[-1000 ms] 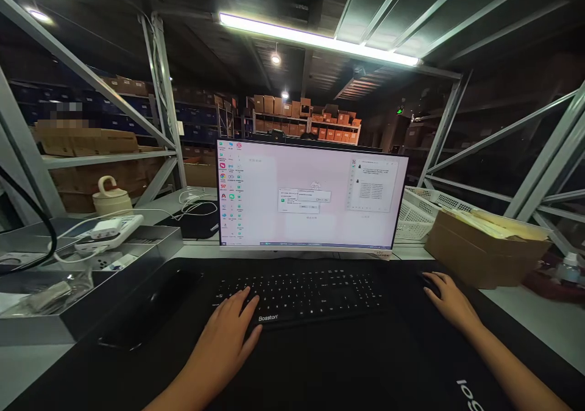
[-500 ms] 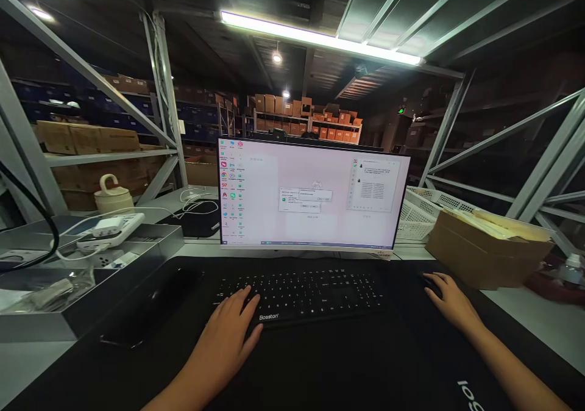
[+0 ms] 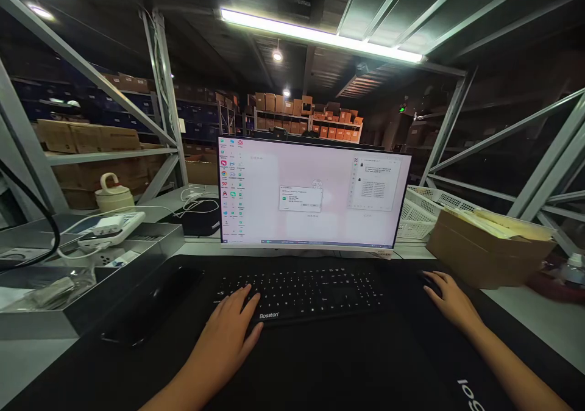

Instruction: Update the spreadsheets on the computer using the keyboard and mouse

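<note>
My left hand [image 3: 231, 322] rests with its fingers spread over the left end of a black keyboard [image 3: 320, 298] with white key marks. At the right, my right hand [image 3: 450, 298] lies over a dark computer mouse [image 3: 432, 282], mostly hidden under the fingers. Both hands are on a large black desk mat [image 3: 329, 362]. Behind the keyboard stands a monitor [image 3: 315, 216], lit with a pale pink desktop. One small dialog box shows near the middle of its screen and a chat window at the right; their text is too small to read.
Left of the keyboard lies a dark glossy object [image 3: 150, 307]. A grey divided tray [image 3: 150, 249] holds a white power strip [image 3: 112, 231] and bagged items, with a cream lidded jug [image 3: 114, 196] behind. A cardboard box [image 3: 484, 249] and white baskets [image 3: 414, 219] stand right.
A second small dialog box that overlapped the first on the screen has gone, leaving one box. Both hands stay in nearly the same place.
</note>
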Action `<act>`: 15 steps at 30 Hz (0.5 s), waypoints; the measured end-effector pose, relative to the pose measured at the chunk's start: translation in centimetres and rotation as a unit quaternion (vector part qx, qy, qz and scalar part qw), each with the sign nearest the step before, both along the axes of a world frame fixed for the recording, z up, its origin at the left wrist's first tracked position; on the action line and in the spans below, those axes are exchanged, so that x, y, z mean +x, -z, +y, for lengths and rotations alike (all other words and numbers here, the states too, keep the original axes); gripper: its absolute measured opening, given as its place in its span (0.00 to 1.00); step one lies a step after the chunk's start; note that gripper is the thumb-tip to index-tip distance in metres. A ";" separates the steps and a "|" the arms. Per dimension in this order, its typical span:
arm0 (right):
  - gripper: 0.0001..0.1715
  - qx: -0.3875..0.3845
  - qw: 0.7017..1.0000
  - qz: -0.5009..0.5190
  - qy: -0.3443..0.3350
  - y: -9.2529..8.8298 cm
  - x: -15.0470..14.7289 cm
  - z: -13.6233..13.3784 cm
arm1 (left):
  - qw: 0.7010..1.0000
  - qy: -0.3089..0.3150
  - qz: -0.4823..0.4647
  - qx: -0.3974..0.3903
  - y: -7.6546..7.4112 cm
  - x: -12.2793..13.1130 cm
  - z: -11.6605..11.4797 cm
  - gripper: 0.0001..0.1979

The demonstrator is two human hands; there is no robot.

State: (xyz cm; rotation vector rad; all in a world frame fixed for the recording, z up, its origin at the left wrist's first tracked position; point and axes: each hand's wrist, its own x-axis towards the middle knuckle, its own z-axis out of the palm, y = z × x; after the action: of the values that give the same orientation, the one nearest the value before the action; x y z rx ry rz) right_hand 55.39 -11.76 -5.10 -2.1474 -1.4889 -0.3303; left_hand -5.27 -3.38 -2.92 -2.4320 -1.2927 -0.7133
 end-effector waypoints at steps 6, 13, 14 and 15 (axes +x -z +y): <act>0.29 0.007 1.000 0.008 -0.006 0.1 -0.1 0.0 | 1.000 0.002 -0.010 -0.002 0.1 0.0 -0.1 0.24; 0.31 0.008 1.000 -0.006 0.004 0.2 0.1 0.2 | 1.000 0.004 -0.018 -0.001 0.1 0.1 0.0 0.23; 0.32 0.006 1.000 -0.008 0.004 0.3 0.2 0.2 | 1.000 0.002 -0.019 -0.001 0.0 0.1 -0.1 0.23; 0.32 0.005 1.000 -0.011 0.002 0.5 0.4 0.2 | 1.000 -0.001 -0.017 -0.004 -0.1 0.1 -0.2 0.23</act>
State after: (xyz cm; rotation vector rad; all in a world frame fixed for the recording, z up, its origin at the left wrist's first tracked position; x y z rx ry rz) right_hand 55.80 -11.59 -5.57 -2.1455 -1.4934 -0.3623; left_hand -5.13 -3.62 -2.80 -2.4351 -1.3122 -0.7550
